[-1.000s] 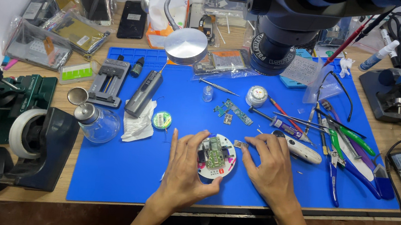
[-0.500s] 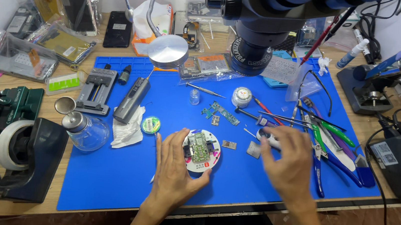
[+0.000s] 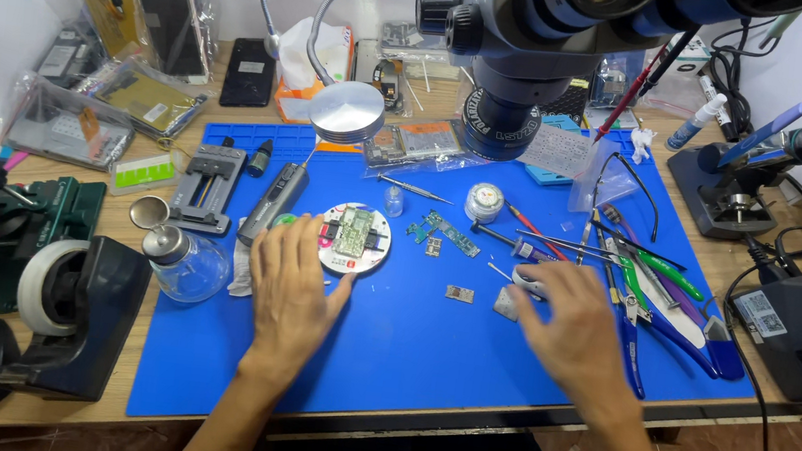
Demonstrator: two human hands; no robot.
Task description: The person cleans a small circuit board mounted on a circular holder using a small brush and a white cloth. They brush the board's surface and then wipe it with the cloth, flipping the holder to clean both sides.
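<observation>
Head view is showing the left hand [image 3: 290, 296] lying flat and open on the blue mat [image 3: 386, 355], fingertips touching the near-left rim of the round white holder [image 3: 354, 238] carrying a small green circuit board [image 3: 354, 230], toward the middle of the surface. The right hand [image 3: 575, 331] is reaching toward the mat's right edge, fingers curled over a small white part [image 3: 523, 282]; whether that grip is closing on it I cannot tell. Judging from this, loose chips [image 3: 459, 294] lying between the hands are risking being swept off by a sleeve or wrist, and the holder may be sliding under the flat palm.
</observation>
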